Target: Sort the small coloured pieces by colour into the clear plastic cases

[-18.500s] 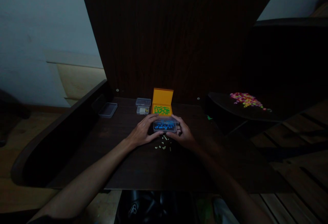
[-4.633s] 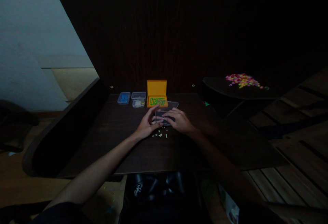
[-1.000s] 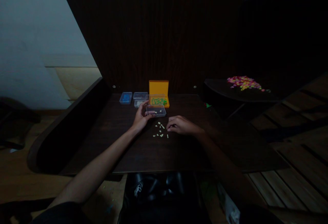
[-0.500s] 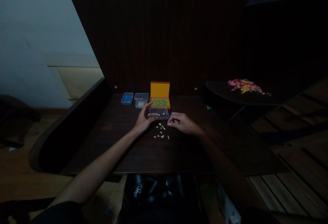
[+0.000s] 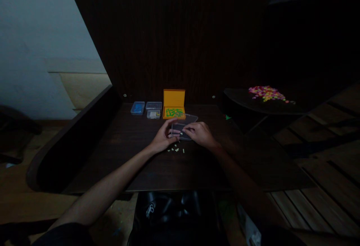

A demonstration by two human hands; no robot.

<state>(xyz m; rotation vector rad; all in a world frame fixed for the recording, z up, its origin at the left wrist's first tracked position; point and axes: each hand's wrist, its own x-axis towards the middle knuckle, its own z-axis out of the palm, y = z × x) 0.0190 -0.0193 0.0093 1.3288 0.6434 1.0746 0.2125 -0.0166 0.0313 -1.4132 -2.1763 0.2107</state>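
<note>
A clear plastic box (image 5: 186, 137), its see-through lid (image 5: 191, 118) raised at the back, is held tilted by my left hand (image 5: 163, 136), whose thumb and fingers wrap its left side. Inside the box are a few tiny pale pieces, and my fingers show through the plastic. My right hand (image 5: 203, 134) reaches over the right side of the box with its fingertips pinched; anything between them is too small to make out. Several small pale pieces (image 5: 177, 149) lie scattered on the dark table (image 5: 157, 171) just below the box.
Behind stands an open orange case (image 5: 174, 97) with green pieces (image 5: 173, 112). Left of it are a box of blue pieces (image 5: 138, 108) and two clear boxes (image 5: 153, 105). A pile of pink and yellow pieces (image 5: 266, 93) sits on the right shelf (image 5: 242, 98); a panel rises behind.
My left hand has shifted the box right and nearer me, tilting it. My right hand has moved from beside the box to over it. Fewer loose pale pieces show on the table.
</note>
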